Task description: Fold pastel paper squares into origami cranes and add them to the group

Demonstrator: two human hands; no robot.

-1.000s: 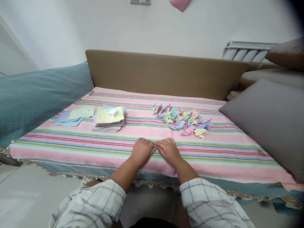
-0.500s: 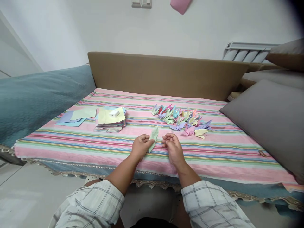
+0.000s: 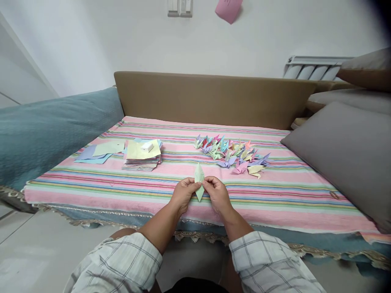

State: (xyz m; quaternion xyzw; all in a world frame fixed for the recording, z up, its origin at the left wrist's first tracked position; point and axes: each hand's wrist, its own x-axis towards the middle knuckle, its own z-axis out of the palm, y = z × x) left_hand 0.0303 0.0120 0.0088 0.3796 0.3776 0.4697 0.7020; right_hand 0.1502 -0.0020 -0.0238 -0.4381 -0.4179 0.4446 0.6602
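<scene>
Currently, both your hands are closed on one piece, the folded pale-green paper (image 3: 199,174), which stands between them just above the striped cloth (image 3: 100,191), near its front edge. Your left hand (image 3: 182,195) pinches it from one side and your right hand (image 3: 217,194) from the other, thumbs nearly meeting across its middle. The thumbs cover part of it, and your curled fingers hide whatever grip there is behind. Its pointed ends show above and below your thumbs.

Beyond your right hand sit the paper cranes (image 3: 231,158), crowded so closely that many overlap and cannot be counted. Beyond your left hand is the paper stack (image 3: 142,154), yellow sheet uppermost, with a small white block (image 3: 147,147) on it. Farther left lie loose sheets (image 3: 108,147), overlapping one another.

To your right, a small brown object (image 3: 334,195) lies near the grey cushion (image 3: 342,158); it may be a clip or a tie, too small to tell. Cushions hide part of the radiator (image 3: 314,69). On the wall, the top edge cuts off the pink paper (image 3: 229,9) and the switches (image 3: 179,7), and darkness blots the upper right corner.
</scene>
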